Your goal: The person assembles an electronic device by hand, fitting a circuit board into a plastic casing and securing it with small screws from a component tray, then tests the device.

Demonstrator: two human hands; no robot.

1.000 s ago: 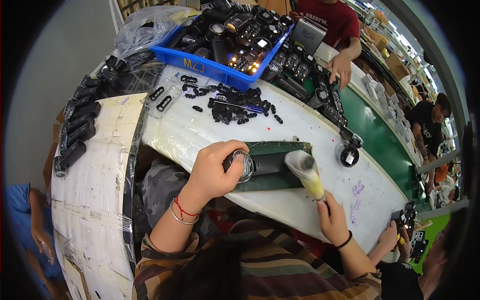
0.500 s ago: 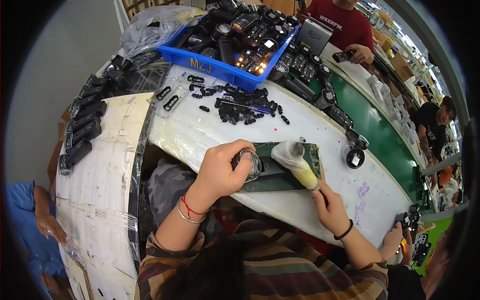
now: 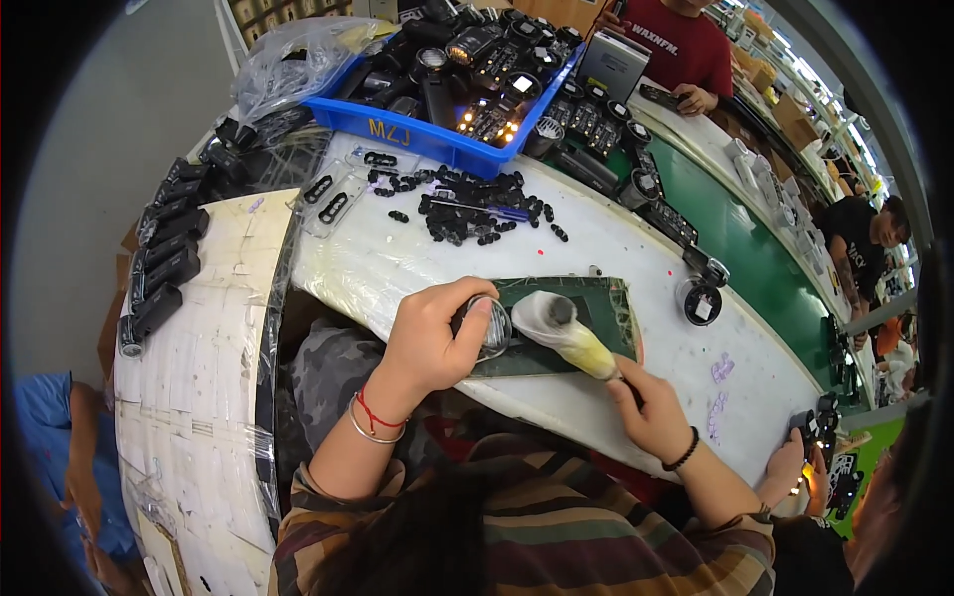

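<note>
My left hand (image 3: 432, 333) is wrapped round a black device with a round clear lens (image 3: 494, 331), perhaps a lamp; most of its body is hidden by the fingers. It rests at the left part of a dark green pad (image 3: 618, 313) on the white table. My right hand (image 3: 653, 405) grips the handle of a mallet (image 3: 586, 353). White wrapping covers the mallet's head, and its neck is yellow. The head hovers over the pad, just right of the lens, with its dark round end turned upward.
Beyond the pad lie a pile of small black parts (image 3: 462, 223) and a screwdriver (image 3: 507, 213). A blue bin (image 3: 437, 149) full of black devices stands behind. More devices line the left board (image 3: 199, 377) and the green belt (image 3: 740, 238). Co-workers sit or stand at both sides.
The mallet has swung left and toward me, closer to the lens, and its dark end has tilted. My right hand has shifted slightly left; the left hand keeps its hold on the device.
</note>
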